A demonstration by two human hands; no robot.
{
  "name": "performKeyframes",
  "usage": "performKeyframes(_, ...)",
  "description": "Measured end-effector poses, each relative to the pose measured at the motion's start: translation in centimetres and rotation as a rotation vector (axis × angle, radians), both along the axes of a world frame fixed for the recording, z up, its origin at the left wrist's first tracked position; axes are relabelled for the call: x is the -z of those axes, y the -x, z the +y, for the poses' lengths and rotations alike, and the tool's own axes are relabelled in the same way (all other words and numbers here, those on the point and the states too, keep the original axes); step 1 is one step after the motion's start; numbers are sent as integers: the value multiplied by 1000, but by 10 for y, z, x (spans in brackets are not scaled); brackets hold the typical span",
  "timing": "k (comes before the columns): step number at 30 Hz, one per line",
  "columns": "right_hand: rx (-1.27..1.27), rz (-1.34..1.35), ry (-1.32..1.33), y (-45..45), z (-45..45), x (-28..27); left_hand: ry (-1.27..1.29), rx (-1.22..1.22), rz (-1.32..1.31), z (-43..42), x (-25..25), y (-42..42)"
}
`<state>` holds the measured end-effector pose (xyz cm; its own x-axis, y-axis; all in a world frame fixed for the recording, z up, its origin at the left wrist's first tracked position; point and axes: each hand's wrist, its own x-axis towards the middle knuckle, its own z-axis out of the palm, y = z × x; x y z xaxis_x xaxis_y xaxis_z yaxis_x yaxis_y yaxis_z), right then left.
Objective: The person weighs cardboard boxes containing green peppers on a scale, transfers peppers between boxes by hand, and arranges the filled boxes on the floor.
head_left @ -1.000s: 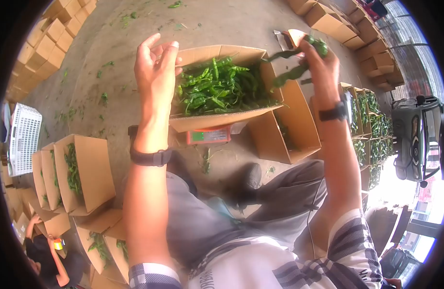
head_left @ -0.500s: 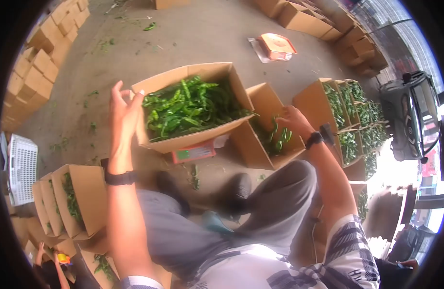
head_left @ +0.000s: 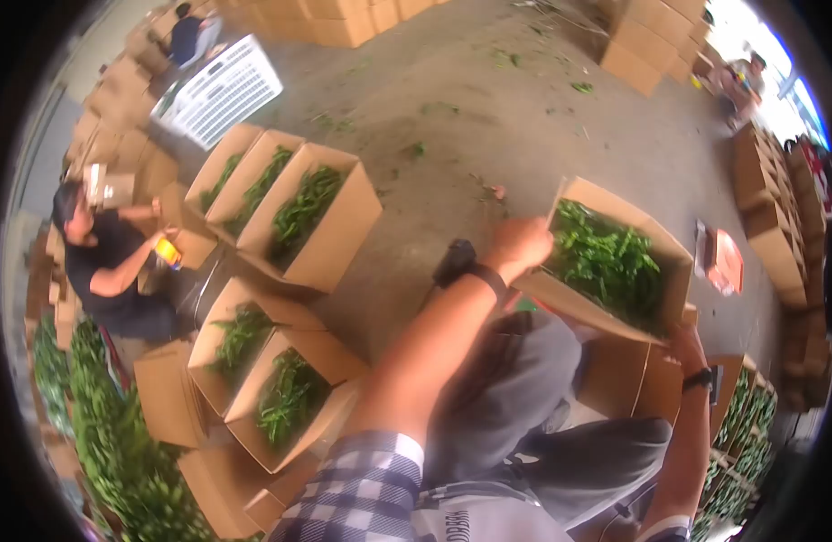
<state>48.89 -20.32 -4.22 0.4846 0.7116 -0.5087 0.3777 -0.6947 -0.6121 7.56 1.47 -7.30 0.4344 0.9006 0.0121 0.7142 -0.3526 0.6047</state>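
A cardboard box [head_left: 583,314] of long green peppers [head_left: 606,253] is in front of my knees, right of centre. My left hand [head_left: 522,246] is closed on its left edge, fingers over the rim. At the near right corner, my right hand [head_left: 687,348] grips the box, its fingers partly hidden. A red device with a green panel [head_left: 527,304] shows in part under the box's near left side. I cannot tell whether the box rests on it or is raised. Another open cardboard box [head_left: 615,372] stands close by, between my legs and the held box.
Pepper-filled boxes [head_left: 348,221] stand in groups to my left, with a loose green heap [head_left: 118,434] beyond. A co-worker [head_left: 118,271] sits there holding a yellow object [head_left: 168,251]. A white crate [head_left: 222,90] lies farther off. An orange item [head_left: 725,262] is on the floor at right.
The view has swung left. My right hand has left the peppers in the smaller box and now grips the pepper box's near right corner. My left hand stays on its left edge.
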Motion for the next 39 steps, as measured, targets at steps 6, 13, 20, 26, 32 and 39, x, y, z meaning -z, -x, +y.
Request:
performKeyframes(6,-514,-345,-79,-54,40,24,-13,-147,-165,-52,4,69)
performKeyframes(13,-1446,-1045,-242,110,201,5,-22,-405,-112,-146,47,251)
performKeyframes(20,-1291,-684,-243,408,276,32,78,-993,-88,-214,50,343)
performKeyframes(26,-1191,-385,-234,451,233,-9,344,-1118,-390,-208,169,391)
performKeyframes(32,-1163,-63,-161,353,177,-23,183,-1254,-429,-214,109,362)
performKeyframes(39,-719,307,-110,247,78,-57,-154,-725,-201,-129,49,334)
